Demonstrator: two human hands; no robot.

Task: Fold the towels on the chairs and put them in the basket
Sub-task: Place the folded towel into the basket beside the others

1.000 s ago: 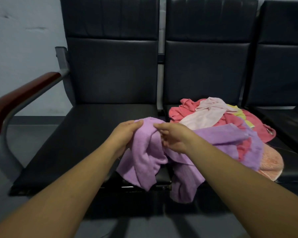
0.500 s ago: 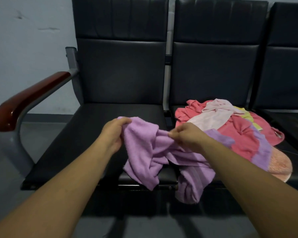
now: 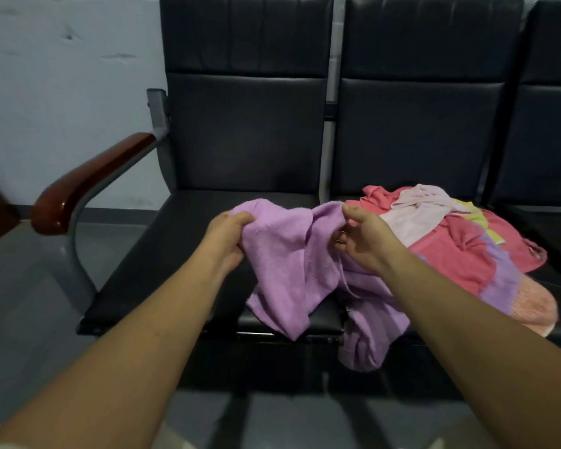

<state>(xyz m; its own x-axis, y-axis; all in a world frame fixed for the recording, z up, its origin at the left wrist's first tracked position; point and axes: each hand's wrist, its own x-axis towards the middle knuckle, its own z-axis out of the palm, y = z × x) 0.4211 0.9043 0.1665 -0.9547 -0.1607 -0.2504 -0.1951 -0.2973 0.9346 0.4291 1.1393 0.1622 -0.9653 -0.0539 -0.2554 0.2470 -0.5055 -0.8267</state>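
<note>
Two grips on purple towel [image 3: 289, 257], left hand [image 3: 225, 236] clutching 10 o'clock edge, right hand [image 3: 365, 243] pinching 1 o'clock edge

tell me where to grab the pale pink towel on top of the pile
Probably pinch the bunched upper fold of the pale pink terry towel, coming from above: it lies crumpled on top of the coral pink towel, with nothing covering it.

Black chairs [image 3: 175, 254] bear a heap of towels [image 3: 460, 251] on the middle seat, a purple towel [image 3: 282, 270] straddling two seats
</note>
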